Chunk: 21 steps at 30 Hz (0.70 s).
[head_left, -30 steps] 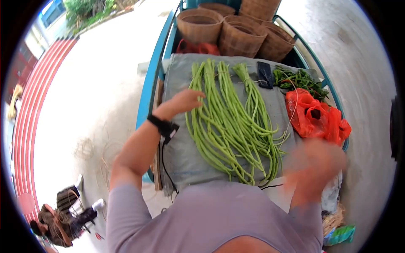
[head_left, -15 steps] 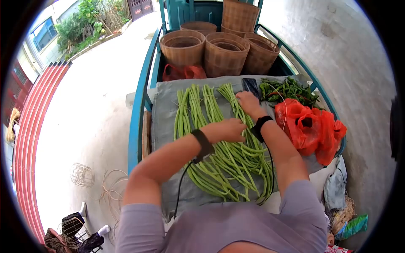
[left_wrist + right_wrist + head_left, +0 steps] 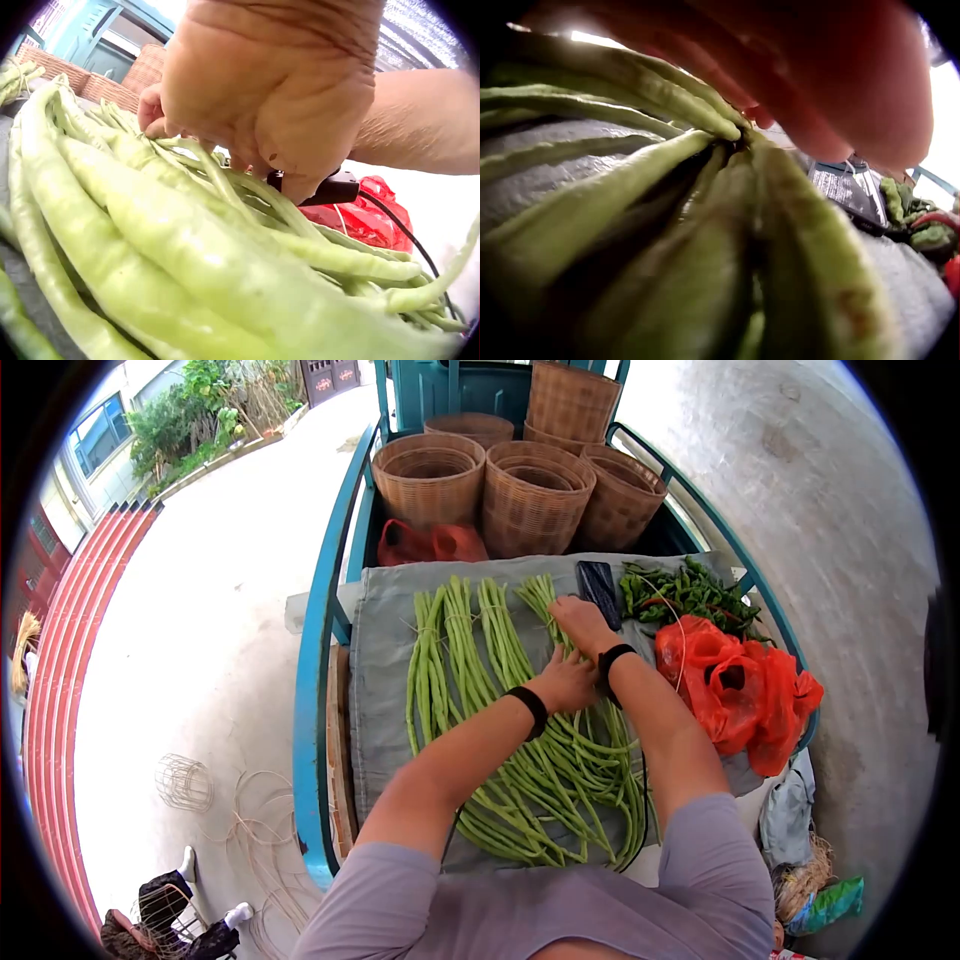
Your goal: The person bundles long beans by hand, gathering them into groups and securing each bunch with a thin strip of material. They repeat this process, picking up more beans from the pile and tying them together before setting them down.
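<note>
Your right hand (image 3: 583, 624) bends its fingers round the rightmost bundle of long green beans (image 3: 537, 592), just short of its upper ends, while your left hand (image 3: 567, 683) lies over the same bundle, nearer you than those fingers; whether its own fingers grip or merely rest cannot be told. Squeezed too hard where your right fingers draw them together, the beans could bruise or snap; held too slackly, single strands could slip out. Any tie there is hidden beneath your fingers. On the near side of both hands' fingers, the long tails (image 3: 545, 780) mingle with those of the neighboring bundles (image 3: 458, 610) to the left, so a lift could drag up a tangle. The black cable (image 3: 409, 233) from your right wrist could snag, and the phone (image 3: 597, 588), just beyond your right fingertips, could be knocked.
</note>
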Each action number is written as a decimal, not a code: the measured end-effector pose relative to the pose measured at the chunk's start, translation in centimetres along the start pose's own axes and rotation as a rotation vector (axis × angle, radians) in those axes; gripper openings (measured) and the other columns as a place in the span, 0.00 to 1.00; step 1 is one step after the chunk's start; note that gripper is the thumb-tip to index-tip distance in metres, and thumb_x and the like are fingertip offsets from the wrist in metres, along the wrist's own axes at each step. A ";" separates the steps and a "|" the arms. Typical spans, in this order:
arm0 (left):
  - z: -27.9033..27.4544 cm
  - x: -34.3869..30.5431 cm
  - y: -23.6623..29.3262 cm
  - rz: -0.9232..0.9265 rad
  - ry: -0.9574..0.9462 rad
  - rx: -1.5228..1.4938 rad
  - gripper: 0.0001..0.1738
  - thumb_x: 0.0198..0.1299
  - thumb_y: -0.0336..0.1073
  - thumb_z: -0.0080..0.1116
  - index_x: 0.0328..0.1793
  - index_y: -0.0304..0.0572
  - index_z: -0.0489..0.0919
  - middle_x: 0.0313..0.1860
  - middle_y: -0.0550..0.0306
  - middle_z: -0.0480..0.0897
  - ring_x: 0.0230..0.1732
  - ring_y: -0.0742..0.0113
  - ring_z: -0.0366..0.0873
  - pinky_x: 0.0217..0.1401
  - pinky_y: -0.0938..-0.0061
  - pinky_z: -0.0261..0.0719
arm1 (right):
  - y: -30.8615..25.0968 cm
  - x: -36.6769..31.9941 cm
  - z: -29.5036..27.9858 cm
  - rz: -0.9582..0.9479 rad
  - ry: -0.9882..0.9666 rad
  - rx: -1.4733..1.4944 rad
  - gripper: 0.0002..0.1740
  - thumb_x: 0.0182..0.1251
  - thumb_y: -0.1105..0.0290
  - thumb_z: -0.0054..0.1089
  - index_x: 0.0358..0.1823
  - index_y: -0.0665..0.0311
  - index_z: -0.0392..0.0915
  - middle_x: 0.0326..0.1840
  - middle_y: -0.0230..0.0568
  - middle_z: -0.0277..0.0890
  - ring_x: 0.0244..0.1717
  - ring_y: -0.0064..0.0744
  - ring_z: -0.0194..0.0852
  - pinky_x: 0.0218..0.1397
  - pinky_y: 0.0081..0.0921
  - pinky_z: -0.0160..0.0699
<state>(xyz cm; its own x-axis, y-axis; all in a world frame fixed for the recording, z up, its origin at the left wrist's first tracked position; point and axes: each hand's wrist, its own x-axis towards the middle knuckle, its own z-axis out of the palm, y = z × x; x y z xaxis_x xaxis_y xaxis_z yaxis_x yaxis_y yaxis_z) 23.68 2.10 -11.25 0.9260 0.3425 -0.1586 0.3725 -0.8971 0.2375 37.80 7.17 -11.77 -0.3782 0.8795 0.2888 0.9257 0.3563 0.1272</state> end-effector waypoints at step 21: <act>2.1 0.5 -1.5 -0.022 -0.139 -0.167 0.41 0.66 0.69 0.35 0.78 0.54 0.56 0.82 0.59 0.41 0.81 0.50 0.25 0.78 0.42 0.37 | -0.2 1.3 -0.7 0.336 -0.166 0.437 0.14 0.62 0.74 0.51 0.50 0.61 0.72 0.53 0.50 0.72 0.49 0.54 0.75 0.50 0.46 0.76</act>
<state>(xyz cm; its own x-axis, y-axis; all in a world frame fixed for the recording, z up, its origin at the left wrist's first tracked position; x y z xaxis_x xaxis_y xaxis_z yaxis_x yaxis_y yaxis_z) 23.47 3.05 -13.72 0.9045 0.3099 -0.2931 0.4086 -0.8269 0.3864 37.10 8.03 -10.76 -0.0890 0.9921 0.0881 0.9258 0.1150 -0.3601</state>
